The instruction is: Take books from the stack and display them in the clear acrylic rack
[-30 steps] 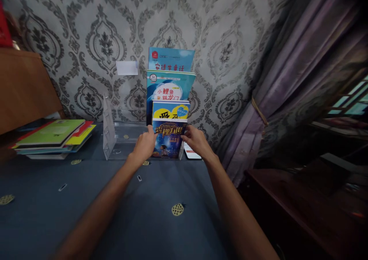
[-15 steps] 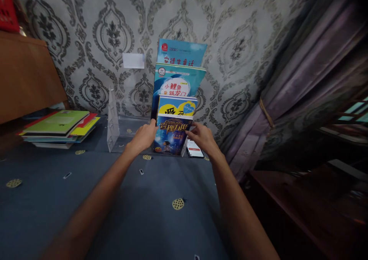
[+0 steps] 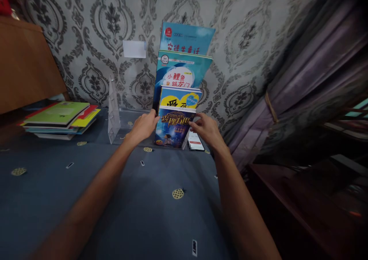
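Observation:
A dark blue book (image 3: 172,133) stands at the front of a stepped clear acrylic rack (image 3: 114,118) against the wall. My left hand (image 3: 143,126) grips its left edge, and my right hand (image 3: 206,128) pinches its upper right edge, so the book sits between them. Behind it rises a yellow and blue book (image 3: 179,96). Farther back and higher are a teal book (image 3: 184,70) and a light blue book (image 3: 186,38), their lower parts covered by those in front. The rack's left side holds no books.
Left of the rack lies a stack of books (image 3: 57,114) with a green one on top. A phone (image 3: 196,140) rests by the rack's right end. A wooden cabinet (image 3: 25,64) stands at far left. A tied purple curtain (image 3: 258,110) hangs on the right.
The camera view has shifted a little, so the rack and books sit slightly higher in the picture. Both hands keep their places on the dark blue book's edges.

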`<state>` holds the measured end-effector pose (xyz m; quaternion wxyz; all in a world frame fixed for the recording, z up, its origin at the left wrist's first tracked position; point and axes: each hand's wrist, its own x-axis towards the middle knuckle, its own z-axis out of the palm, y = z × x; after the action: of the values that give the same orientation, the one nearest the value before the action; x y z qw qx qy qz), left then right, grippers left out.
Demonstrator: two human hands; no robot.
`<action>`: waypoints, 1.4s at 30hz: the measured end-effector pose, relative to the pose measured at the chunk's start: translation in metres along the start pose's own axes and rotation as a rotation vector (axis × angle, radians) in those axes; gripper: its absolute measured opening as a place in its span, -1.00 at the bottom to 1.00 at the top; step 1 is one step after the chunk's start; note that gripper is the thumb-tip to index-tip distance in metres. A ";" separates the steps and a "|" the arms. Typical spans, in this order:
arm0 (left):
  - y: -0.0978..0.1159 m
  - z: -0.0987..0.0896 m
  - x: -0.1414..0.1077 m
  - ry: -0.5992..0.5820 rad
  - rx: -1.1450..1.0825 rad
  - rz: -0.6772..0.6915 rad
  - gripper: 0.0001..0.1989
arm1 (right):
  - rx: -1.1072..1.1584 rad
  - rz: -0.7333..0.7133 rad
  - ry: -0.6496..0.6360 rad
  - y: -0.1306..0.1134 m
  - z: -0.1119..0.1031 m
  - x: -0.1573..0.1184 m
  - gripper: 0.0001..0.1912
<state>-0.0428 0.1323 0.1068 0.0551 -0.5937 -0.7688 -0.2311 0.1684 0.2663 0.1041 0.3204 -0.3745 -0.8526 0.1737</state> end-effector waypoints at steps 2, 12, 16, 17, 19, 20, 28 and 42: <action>0.002 -0.001 -0.001 -0.002 0.006 -0.001 -0.70 | 0.008 -0.001 -0.005 0.000 0.000 0.000 -0.53; 0.009 -0.005 -0.003 -0.045 0.060 -0.038 -0.71 | -0.025 -0.032 -0.004 0.003 -0.002 0.000 -0.52; 0.010 -0.006 -0.004 -0.059 0.064 -0.040 -0.71 | -0.018 -0.035 0.009 0.006 -0.001 0.002 -0.52; 0.010 -0.006 -0.004 -0.057 0.065 -0.040 -0.71 | -0.014 -0.034 0.009 0.007 -0.001 0.002 -0.52; 0.009 -0.005 -0.003 -0.048 0.062 -0.041 -0.70 | -0.017 -0.031 0.006 0.006 -0.001 0.002 -0.51; 0.009 -0.004 -0.003 -0.044 0.059 -0.043 -0.69 | -0.022 -0.030 0.003 0.004 -0.002 0.001 -0.51; 0.011 -0.010 -0.005 -0.034 0.078 -0.045 -0.67 | -0.058 -0.013 0.020 -0.007 -0.008 -0.003 -0.46; 0.017 -0.017 -0.009 0.005 0.095 -0.051 -0.66 | -0.034 -0.010 0.032 -0.012 -0.018 -0.006 -0.42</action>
<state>-0.0274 0.1201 0.1230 0.0789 -0.5702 -0.7936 -0.1972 0.1774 0.2551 0.1210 0.3286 -0.3782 -0.8520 0.1517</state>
